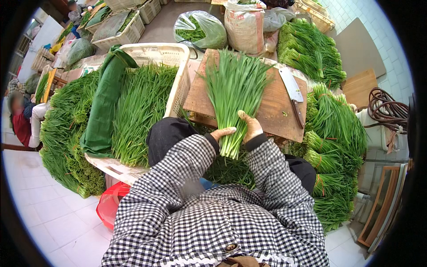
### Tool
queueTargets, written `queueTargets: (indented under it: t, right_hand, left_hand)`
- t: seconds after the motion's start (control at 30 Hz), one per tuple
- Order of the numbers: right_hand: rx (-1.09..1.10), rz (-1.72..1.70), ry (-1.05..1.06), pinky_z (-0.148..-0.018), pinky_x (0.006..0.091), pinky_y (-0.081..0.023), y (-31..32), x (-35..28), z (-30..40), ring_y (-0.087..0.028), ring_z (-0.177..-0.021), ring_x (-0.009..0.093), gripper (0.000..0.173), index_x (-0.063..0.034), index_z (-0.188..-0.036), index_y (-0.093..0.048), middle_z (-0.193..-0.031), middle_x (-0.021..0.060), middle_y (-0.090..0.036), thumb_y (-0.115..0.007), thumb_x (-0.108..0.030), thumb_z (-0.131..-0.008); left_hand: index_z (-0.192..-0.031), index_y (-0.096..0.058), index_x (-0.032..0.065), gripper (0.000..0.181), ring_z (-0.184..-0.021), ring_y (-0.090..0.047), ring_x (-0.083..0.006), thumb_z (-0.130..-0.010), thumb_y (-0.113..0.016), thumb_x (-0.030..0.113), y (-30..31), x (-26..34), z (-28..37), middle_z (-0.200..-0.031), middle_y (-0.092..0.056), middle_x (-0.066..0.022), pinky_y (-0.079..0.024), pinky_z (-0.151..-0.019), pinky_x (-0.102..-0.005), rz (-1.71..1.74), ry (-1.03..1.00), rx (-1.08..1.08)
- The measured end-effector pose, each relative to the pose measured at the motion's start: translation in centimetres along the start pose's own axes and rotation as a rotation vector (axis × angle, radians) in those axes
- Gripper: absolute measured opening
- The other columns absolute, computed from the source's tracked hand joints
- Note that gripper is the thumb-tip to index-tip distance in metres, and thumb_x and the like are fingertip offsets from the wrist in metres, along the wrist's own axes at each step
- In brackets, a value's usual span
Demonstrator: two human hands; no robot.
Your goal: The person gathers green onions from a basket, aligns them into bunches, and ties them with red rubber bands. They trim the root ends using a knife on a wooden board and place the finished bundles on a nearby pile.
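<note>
Both of my hands grip a thick bundle of garlic chives, its pale cut ends toward me and its leaves fanned over a wooden cutting board. My left hand holds the lower stems from the left; my right hand clasps them from the right, thumb up. On the board's right side lies a cleaver with a wooden handle, beside small green scraps. To my left a white plastic crate holds loose chives and a rolled green cloth.
Stacked chives stand left of the crate; banded bundles are piled at right. Behind the board are a plastic bag of greens and a woven sack. A red bag is low at left. People sit at far left.
</note>
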State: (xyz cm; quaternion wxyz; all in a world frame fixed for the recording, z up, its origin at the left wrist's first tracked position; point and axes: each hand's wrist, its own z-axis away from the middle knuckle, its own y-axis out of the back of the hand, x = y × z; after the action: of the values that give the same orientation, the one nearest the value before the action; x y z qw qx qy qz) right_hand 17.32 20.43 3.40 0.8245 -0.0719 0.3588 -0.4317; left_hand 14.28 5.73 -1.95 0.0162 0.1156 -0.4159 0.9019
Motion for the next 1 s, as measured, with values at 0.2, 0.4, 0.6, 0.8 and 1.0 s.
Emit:
queueTargets:
  t: [0.2,0.4,0.6,0.8,1.0]
  right_hand:
    - [0.124,0.029,0.287,-0.095,0.0324,-0.041,3.1,0.6,3.0,-0.052,-0.107,0.017,0.048,-0.0006,-0.120,-0.047,-0.114,0.0080,-0.057,-0.068,-0.023,-0.083]
    - [-0.221,0.194,0.308,-0.089,0.0342,-0.047,0.9,0.7,4.9,-0.058,-0.097,0.021,0.065,-0.0021,-0.127,-0.038,-0.108,0.0092,-0.059,-0.076,-0.015,-0.075]
    - [-0.294,0.036,0.223,-0.073,0.0330,-0.054,2.7,3.1,0.4,-0.063,-0.084,0.020,0.045,-0.0022,-0.113,-0.051,-0.096,0.0101,-0.064,-0.074,-0.006,-0.075]
    - [-0.380,-0.295,-0.096,-0.074,0.0389,-0.056,6.1,3.5,2.3,-0.065,-0.082,0.023,0.037,-0.0045,-0.106,-0.059,-0.097,0.0098,-0.066,-0.073,-0.023,-0.077]
    - [-0.395,-0.312,-0.136,-0.079,0.0438,-0.053,6.7,4.2,3.0,-0.063,-0.088,0.025,0.040,-0.0067,-0.109,-0.058,-0.100,0.0085,-0.065,-0.072,-0.027,-0.077]
  left_hand:
    - [-0.121,-0.050,0.0052,0.050,-0.093,-0.061,-0.0312,-0.079,-0.071,0.022,0.8,-2.0,-1.1,-0.104,-0.064,-0.0151,-0.050,-0.084,-0.0461,0.167,0.056,-0.035]
    - [-0.125,-0.045,0.0038,0.055,-0.105,-0.056,-0.0283,-0.080,-0.069,0.026,-1.8,-3.8,-3.0,-0.116,-0.058,-0.0158,-0.045,-0.093,-0.0408,-0.710,-0.469,0.287]
    - [-0.127,-0.037,-0.0005,0.080,-0.110,-0.050,-0.0346,-0.067,-0.073,0.036,-7.0,-2.8,1.0,-0.121,-0.048,-0.0233,-0.042,-0.096,-0.0383,-1.749,-0.590,0.615]
    - [-0.138,-0.017,0.0003,0.098,-0.108,-0.050,-0.0277,-0.070,-0.078,0.035,-5.4,0.2,5.3,-0.117,-0.048,-0.0220,-0.042,-0.093,-0.0413,-1.081,-0.520,0.412]
    - [-0.133,-0.020,0.0073,0.089,-0.108,-0.051,-0.0274,-0.070,-0.080,0.024,-0.7,-2.8,-0.4,-0.121,-0.045,-0.0164,-0.047,-0.090,-0.0449,-0.295,-0.533,0.253]
